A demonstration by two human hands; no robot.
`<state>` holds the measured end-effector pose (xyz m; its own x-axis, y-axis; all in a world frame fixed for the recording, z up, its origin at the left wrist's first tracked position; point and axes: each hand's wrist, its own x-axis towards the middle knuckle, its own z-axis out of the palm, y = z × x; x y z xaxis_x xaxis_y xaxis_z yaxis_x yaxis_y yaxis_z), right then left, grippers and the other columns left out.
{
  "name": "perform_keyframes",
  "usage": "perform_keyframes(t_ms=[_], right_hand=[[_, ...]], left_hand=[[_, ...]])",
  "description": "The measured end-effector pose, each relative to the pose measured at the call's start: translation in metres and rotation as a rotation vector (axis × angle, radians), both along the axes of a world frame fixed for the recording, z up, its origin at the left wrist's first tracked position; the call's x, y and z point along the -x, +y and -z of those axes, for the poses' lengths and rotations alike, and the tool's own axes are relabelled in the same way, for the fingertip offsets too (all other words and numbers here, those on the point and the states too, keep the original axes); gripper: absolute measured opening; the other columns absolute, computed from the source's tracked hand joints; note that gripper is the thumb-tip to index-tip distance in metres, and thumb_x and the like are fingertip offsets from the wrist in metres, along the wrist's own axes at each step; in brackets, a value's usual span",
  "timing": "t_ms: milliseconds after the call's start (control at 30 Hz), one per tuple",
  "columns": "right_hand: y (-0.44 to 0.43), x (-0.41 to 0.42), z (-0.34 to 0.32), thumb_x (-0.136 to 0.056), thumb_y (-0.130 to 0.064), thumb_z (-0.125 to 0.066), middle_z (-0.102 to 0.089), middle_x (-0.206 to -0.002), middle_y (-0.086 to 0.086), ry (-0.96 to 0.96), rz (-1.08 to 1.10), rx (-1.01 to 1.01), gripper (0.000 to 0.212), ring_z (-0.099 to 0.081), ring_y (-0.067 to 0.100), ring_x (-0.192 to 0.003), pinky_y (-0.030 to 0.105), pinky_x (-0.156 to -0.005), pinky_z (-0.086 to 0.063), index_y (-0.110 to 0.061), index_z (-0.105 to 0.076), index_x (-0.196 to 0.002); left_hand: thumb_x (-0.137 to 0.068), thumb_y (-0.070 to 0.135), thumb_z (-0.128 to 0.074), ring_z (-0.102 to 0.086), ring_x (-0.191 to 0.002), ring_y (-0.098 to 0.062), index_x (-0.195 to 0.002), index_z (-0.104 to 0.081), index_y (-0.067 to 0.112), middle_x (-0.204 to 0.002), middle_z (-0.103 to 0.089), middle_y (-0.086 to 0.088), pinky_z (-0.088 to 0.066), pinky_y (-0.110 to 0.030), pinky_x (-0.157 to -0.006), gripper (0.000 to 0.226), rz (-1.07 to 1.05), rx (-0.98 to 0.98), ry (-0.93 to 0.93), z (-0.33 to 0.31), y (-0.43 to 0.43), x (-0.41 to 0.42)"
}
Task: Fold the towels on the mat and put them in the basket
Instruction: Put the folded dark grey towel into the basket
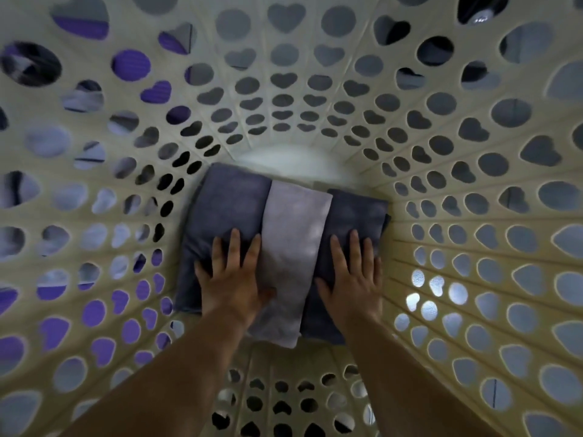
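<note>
Three folded towels (293,260) lay side by side on the bottom of the perforated basket (441,171): a dark blue-grey towel (227,200) at the left, a pale grey towel (296,216) between, and a second dark towel (356,212) at the right. The left hand (233,279) pressed flat on the left one and the right hand (350,279) on the right one, fingers straight, gripping nothing. Soft, light and limp, they would likely slump unless lifted from beneath the folds. The purple mat (131,65) showed through the holes. No writing was legible.
</note>
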<state>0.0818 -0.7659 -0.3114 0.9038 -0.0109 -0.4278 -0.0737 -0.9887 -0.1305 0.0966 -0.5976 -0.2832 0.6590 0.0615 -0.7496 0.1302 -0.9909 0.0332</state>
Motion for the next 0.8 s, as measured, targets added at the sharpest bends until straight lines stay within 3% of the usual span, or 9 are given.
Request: perform_keyframes(t_ms=[67,133,200,267,333,467,567,700,800], right_hand=[[-0.001,-0.008,-0.010,-0.075,-0.048,-0.043,-0.052,-0.133,0.019,0.150,-0.028,0.030,0.066,-0.045,0.040,-0.123,0.050,-0.091,-0.047,-0.015,-0.037,-0.132],[-0.005,-0.019,-0.024,-0.088,-0.039,-0.049,-0.018,-0.153,0.015,0.262,-0.076,0.033,0.071,-0.022,0.036,-0.139,0.047,-0.108,-0.030,-0.017,-0.016,-0.146],[-0.010,-0.029,-0.046,-0.096,-0.033,-0.039,0.004,-0.156,0.004,0.433,-0.102,0.047,0.066,-0.004,0.027,-0.144,0.037,-0.113,-0.020,-0.024,0.000,-0.148],[-0.012,-0.031,-0.079,-0.097,-0.024,-0.037,-0.011,-0.154,0.006,0.452,-0.165,0.060,0.057,-0.021,0.027,-0.140,0.034,-0.108,-0.029,-0.019,-0.011,-0.147],[-0.004,-0.033,-0.117,-0.091,-0.011,-0.043,-0.036,-0.141,0.016,0.301,-0.163,0.030,0.048,-0.045,0.036,-0.123,0.041,-0.097,-0.044,-0.008,-0.036,-0.139],[0.024,-0.037,-0.209,-0.099,-0.024,-0.031,-0.034,-0.145,0.007,0.491,-0.202,0.048,0.044,-0.043,0.026,-0.127,0.030,-0.097,-0.037,-0.019,-0.025,-0.143],[0.059,-0.039,-0.277,-0.098,-0.028,-0.033,-0.054,-0.121,0.006,0.420,-0.163,-0.084,0.023,-0.052,0.023,-0.115,0.025,-0.074,-0.034,-0.028,-0.049,-0.116],[0.124,-0.043,-0.356,-0.089,-0.030,-0.034,-0.067,-0.096,0.006,0.169,-0.203,-0.184,0.032,-0.063,0.022,-0.089,0.027,-0.065,-0.040,-0.016,-0.062,-0.099],[0.179,-0.049,-0.384,-0.077,-0.014,-0.060,-0.066,-0.063,0.003,-0.012,-0.203,-0.250,0.005,-0.063,0.016,-0.056,0.023,-0.049,-0.044,-0.014,-0.065,-0.074]], left_hand=[[-0.090,0.053,-0.039,0.010,-0.143,-0.026,-0.144,0.015,0.029,-0.155,0.015,0.000,-0.007,-0.050,-0.113,0.081,0.004,0.001,-0.037,-0.006,0.003,0.000],[-0.089,0.045,-0.046,-0.002,-0.144,-0.024,-0.147,0.005,0.022,-0.156,-0.002,-0.005,-0.005,-0.048,-0.114,0.080,-0.033,0.028,-0.100,-0.017,0.011,0.002],[-0.073,0.035,-0.072,-0.036,-0.132,-0.034,-0.141,-0.032,0.008,-0.141,-0.040,-0.019,-0.025,-0.055,-0.107,0.084,-0.064,0.106,-0.213,-0.036,0.020,-0.001],[-0.050,0.033,-0.082,-0.066,-0.091,-0.038,-0.109,-0.065,0.001,-0.099,-0.069,-0.020,-0.050,-0.056,-0.076,0.070,-0.059,0.190,-0.274,-0.063,0.031,-0.001],[-0.059,0.034,-0.061,-0.069,-0.067,-0.030,-0.089,-0.070,0.005,-0.077,-0.071,-0.013,-0.055,-0.037,-0.058,0.043,-0.093,0.289,-0.294,-0.106,0.040,-0.001],[-0.071,0.030,-0.038,-0.064,-0.064,-0.019,-0.083,-0.066,0.019,-0.068,-0.067,-0.002,-0.042,-0.024,-0.061,0.032,-0.136,0.468,-0.569,-0.208,0.067,0.004],[-0.070,0.024,-0.043,-0.050,-0.071,-0.011,-0.090,-0.051,0.027,-0.066,-0.066,0.001,-0.038,-0.023,-0.064,0.022,-0.182,0.432,-0.762,-0.278,0.104,0.024],[-0.059,0.030,-0.053,-0.060,-0.049,-0.009,-0.080,-0.061,0.026,-0.056,-0.064,0.006,-0.042,-0.018,-0.040,0.023,-0.368,0.322,-0.599,-0.337,0.158,0.047],[-0.075,0.031,-0.063,-0.066,-0.088,-0.014,-0.101,-0.062,0.022,-0.095,-0.069,-0.001,-0.049,-0.022,-0.072,0.027,-0.211,0.246,-0.230,-0.337,0.178,0.061]])
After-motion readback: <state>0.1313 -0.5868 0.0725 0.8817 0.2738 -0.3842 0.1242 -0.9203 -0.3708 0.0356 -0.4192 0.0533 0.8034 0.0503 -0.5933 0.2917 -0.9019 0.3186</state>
